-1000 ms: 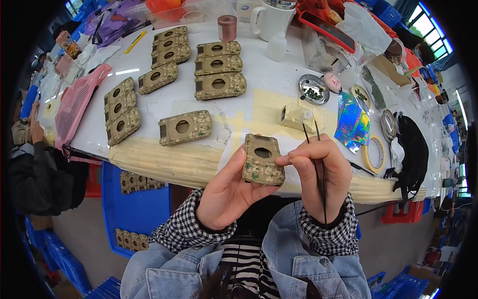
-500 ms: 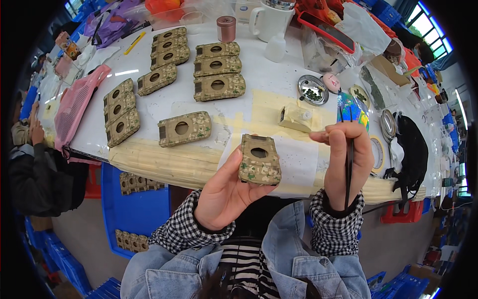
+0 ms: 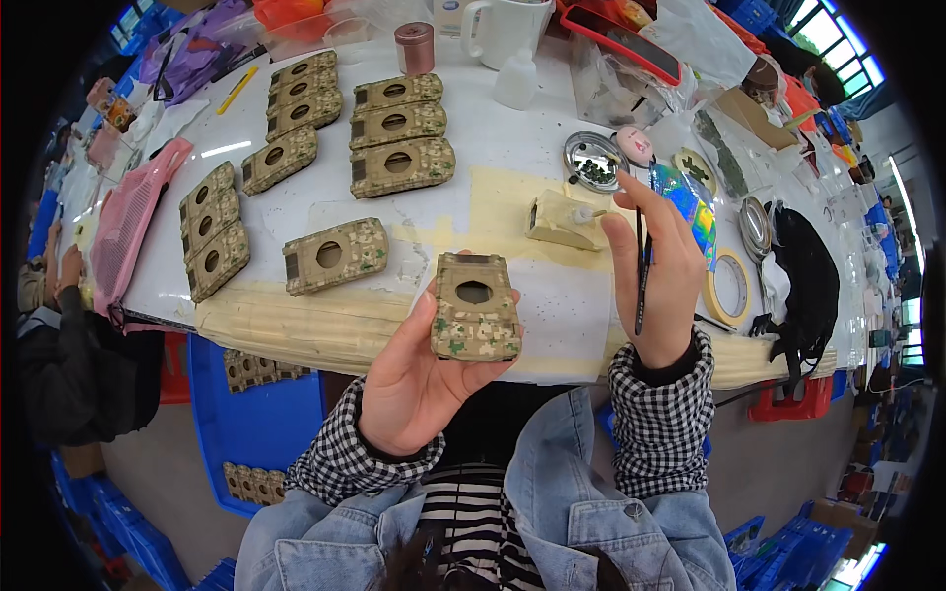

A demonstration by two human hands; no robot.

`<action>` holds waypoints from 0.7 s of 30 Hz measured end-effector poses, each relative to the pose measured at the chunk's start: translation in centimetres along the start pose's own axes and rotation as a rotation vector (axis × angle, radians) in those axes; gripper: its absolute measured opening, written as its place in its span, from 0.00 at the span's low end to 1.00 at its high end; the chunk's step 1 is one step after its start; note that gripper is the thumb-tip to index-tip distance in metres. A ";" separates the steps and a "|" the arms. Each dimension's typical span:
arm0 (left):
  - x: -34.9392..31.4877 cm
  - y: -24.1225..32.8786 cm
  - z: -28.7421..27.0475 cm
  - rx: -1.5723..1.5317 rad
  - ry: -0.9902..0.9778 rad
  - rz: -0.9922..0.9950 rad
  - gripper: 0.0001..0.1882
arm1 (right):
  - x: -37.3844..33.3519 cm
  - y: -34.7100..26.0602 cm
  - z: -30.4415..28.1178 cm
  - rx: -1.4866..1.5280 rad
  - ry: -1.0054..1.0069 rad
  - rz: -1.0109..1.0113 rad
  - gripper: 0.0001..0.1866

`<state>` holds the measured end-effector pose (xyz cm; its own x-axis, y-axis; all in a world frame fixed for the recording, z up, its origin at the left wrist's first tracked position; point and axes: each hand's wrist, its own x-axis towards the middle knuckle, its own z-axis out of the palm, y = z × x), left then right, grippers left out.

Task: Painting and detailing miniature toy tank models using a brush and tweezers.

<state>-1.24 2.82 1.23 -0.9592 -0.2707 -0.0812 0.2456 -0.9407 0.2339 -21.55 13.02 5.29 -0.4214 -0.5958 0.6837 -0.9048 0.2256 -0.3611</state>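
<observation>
My left hand [image 3: 419, 379] holds up a tan camouflage-painted tank hull piece [image 3: 474, 307] with a round hole in its top, just over the table's near edge. My right hand [image 3: 658, 276] is raised to the right of it, gripping a thin dark paintbrush [image 3: 641, 268] that points up towards a small cream paint block [image 3: 564, 221] on the table. The brush tip is apart from the held piece.
Several more camouflage hull pieces [image 3: 335, 256] lie in rows on the white table [image 3: 493, 128]. A metal dish [image 3: 589, 161], tape roll [image 3: 727, 289], white mug [image 3: 503, 28] and bottle [image 3: 516, 81] stand beyond. A blue crate [image 3: 246, 414] with more pieces sits below left. Another person [image 3: 59, 335] sits at the left.
My right hand has lifted the brush away from the held piece and moved up and right towards the paint block. My left hand has tilted the piece more upright.
</observation>
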 end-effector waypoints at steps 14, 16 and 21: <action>0.5 -0.1 -0.1 -0.002 -0.027 0.003 0.28 | -7.1 1.0 -4.6 0.738 -0.481 0.390 0.08; 0.5 -0.2 0.0 -0.004 -0.028 0.001 0.28 | -7.5 0.9 -4.1 0.885 -0.466 0.623 0.07; 0.4 -0.1 0.2 -0.015 -0.023 0.014 0.28 | -6.6 1.6 -3.4 0.944 -0.564 0.713 0.05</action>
<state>-1.63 2.87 1.36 -0.9586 -0.2792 -0.0557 0.2609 -0.9399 0.2202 -20.47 19.97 2.38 -0.4954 -0.8609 -0.1157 -0.0069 0.1371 -0.9905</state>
